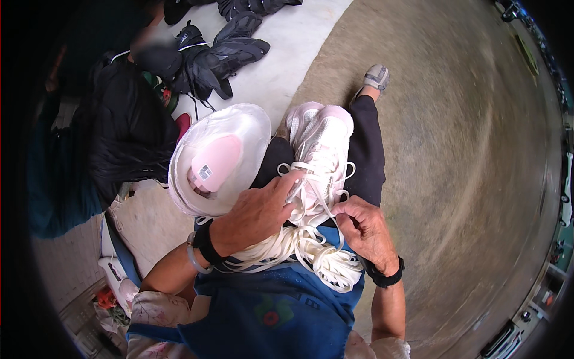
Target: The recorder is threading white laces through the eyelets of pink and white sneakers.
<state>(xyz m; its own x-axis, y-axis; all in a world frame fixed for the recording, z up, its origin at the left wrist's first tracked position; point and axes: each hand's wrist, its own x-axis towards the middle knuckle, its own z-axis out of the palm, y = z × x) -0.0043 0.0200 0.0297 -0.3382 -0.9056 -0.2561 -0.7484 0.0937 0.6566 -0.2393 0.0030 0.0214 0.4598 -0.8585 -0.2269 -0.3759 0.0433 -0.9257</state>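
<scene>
A pair of white and pale pink sneakers [326, 140] rests on my lap, toes pointing away from me. A cream shoelace [320, 178] runs through the eyelets of the nearer shoe, with loops sticking out at both sides. My left hand [263, 209] lies over the left side of that shoe, fingers bent at the lace. At the right of the shoe's opening, my right hand [365, 227] pinches the lace between thumb and forefinger. A bundle of loose cream laces [329, 263] lies on my blue apron [269, 317], just below the shoes.
Left of the shoes is a white bowl-shaped container [254, 128] with a pink insole [218, 157] inside. Several black shoes [230, 54] lie on a pale surface [287, 48] at the far left. Beside them sits another person in dark clothes [128, 125]. Brown floor [454, 149] stretches to the right.
</scene>
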